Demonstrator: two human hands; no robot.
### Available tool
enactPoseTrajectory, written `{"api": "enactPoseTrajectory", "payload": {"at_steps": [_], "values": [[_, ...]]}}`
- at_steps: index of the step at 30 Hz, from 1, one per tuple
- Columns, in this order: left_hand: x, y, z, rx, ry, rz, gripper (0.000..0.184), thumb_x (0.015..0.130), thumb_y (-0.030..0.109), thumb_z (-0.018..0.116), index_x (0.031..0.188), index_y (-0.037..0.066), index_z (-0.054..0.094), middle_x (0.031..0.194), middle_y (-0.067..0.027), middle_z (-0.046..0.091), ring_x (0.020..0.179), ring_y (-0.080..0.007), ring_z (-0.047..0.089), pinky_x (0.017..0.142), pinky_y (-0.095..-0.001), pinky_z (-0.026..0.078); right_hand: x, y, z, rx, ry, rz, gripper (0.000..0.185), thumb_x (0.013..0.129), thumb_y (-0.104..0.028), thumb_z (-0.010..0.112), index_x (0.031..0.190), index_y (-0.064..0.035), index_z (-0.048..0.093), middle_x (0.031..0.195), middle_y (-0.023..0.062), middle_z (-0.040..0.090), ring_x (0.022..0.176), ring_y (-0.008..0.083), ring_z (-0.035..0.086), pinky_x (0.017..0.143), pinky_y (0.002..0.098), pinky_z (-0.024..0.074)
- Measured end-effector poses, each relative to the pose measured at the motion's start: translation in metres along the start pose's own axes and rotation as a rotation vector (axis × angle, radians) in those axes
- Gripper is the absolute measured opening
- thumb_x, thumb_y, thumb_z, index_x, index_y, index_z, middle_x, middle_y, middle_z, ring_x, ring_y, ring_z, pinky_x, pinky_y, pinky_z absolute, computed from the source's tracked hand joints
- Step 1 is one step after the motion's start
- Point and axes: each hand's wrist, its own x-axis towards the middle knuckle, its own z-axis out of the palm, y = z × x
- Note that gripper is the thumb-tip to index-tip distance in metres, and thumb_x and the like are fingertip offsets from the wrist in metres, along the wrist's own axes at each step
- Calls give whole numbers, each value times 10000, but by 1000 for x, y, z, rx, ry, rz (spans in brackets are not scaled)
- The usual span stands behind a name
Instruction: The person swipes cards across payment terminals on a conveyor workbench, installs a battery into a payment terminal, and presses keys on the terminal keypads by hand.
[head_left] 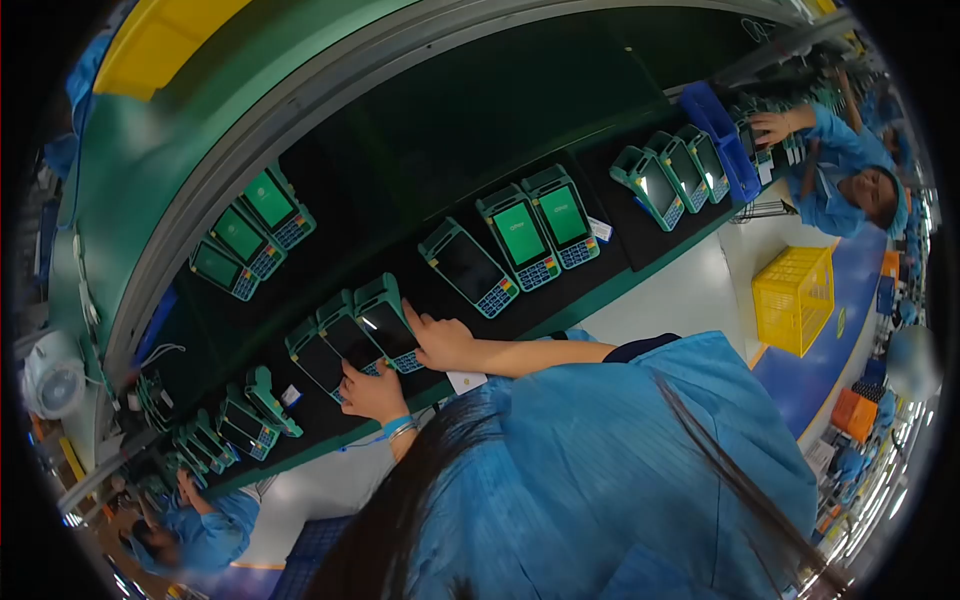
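Note:
Three handheld terminals with green casings and dark screens stand side by side in front of me. My left hand (372,392) is at the lower end of the middle terminal (347,340), fingers apart and touching it near its keypad. My right hand (445,343) reaches in from the right, with a finger stretched along the right edge of the rightmost terminal (388,325). The left terminal (316,362) leans beside them. A white card (466,381) lies below my right wrist.
More terminals (515,238) stand along the dark bench, some with green screens. Further off are a blue bin (715,135) and a yellow crate (793,298). One co-worker (838,190) is at the right, another (205,530) at the lower left. A white fan (57,375) stands at the left.

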Motion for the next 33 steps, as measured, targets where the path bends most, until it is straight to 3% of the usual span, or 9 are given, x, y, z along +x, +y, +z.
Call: {"api": "enactPoseTrajectory", "payload": {"at_steps": [7,10,21,29,33], "values": [[2,-5,2,-14,37,83,656,692,363,703,1230,47,502,1060,-156,628,1091,-292,517,846,-453,315,-4,-2,-3,17,33,-36,923,738,-226,638,1436,16,83,896,208,598,660,354,644,540,441,515],[3,-4,-4,-26,12,91,654,685,358,715,1217,38,505,1048,-153,630,1086,-290,520,848,-450,315,-7,-6,-7,50,21,-24,895,693,-161,606,1421,49,130,891,231,595,690,361,643,579,445,516],[6,-2,-13,-18,-29,111,682,686,330,729,1242,23,479,1018,-156,635,1080,-299,519,885,-471,306,-6,-4,-1,-30,23,-27,916,750,-238,630,1443,3,81,884,203,599,661,356,641,550,445,516],[5,-2,-13,-62,12,127,623,714,278,708,1239,31,483,947,-184,652,1093,-316,507,898,-457,295,-4,-5,-2,-41,15,-41,884,735,-231,609,1434,13,127,906,214,600,713,377,640,623,456,531],[7,-4,-8,-58,30,138,644,695,325,719,1226,41,492,938,-180,652,1059,-327,531,875,-467,306,-4,-5,-2,-51,1,-43,880,738,-240,605,1436,8,131,906,210,599,715,375,640,627,451,533]]}}
